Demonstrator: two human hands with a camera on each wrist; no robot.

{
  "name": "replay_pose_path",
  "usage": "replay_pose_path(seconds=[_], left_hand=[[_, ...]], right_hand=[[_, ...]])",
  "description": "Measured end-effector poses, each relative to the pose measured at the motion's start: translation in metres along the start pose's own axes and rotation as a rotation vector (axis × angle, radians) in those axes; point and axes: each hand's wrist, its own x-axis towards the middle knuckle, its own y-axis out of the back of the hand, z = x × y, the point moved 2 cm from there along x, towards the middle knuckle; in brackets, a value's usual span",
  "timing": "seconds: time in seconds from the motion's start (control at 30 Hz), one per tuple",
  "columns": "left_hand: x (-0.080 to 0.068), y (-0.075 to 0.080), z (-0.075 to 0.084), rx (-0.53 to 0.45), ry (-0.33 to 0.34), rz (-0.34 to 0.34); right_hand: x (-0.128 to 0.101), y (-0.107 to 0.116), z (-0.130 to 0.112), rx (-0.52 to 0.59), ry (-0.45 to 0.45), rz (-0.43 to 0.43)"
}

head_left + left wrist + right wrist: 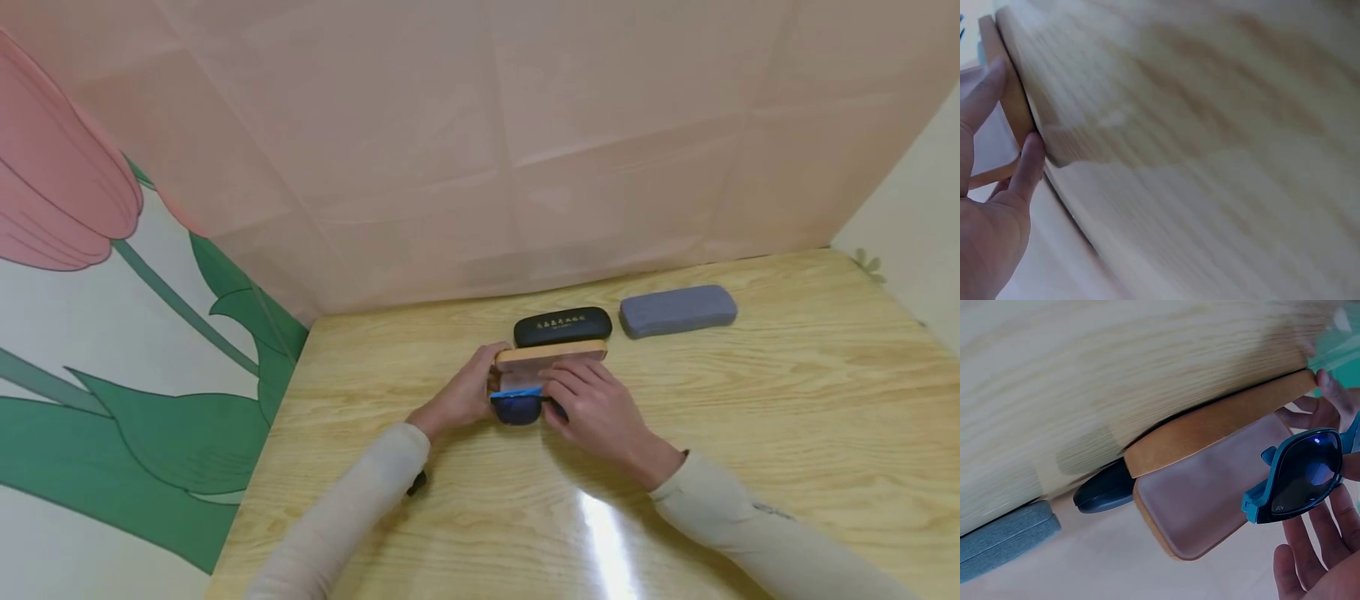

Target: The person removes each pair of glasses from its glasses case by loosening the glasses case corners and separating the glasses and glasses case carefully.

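An open tan glasses case [551, 354] with a pale lining stands on the wooden table, its lid raised. My left hand [471, 385] grips its left end; in the left wrist view the thumb lies inside the rim and the fingers [1027, 169] outside. Blue-framed sunglasses [1304, 472] with dark lenses are pinched near the bridge by my right hand [600, 408]. They are held in front of the case's opening, lenses toward me in the head view. Part of one lens is hidden behind the right hand's fingers.
Just behind the tan case lies a closed black glasses case [562, 326] with gold lettering. A closed grey-blue case [678, 311] lies to its right. The table [787, 417] meets a pink-covered wall [420, 167] at the back. A small black object [416, 482] shows beside my left sleeve.
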Motion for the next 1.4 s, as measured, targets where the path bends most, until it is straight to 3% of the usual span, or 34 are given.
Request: replay_pose_path(seconds=[0.3, 0.63, 1.4], left_hand=[[0.001, 0.006, -0.006, 0.094, -0.069, -0.046], [0.002, 0.01, -0.017, 0.015, -0.085, -0.124], [0.003, 0.009, -0.019, 0.027, -0.113, -0.105]], right_hand=[[0.003, 0.0, -0.008, 0.017, -0.018, 0.003], [0.007, -0.003, -0.016, 0.038, -0.047, -0.035], [0.014, -0.009, -0.035, 0.097, -0.019, -0.068]])
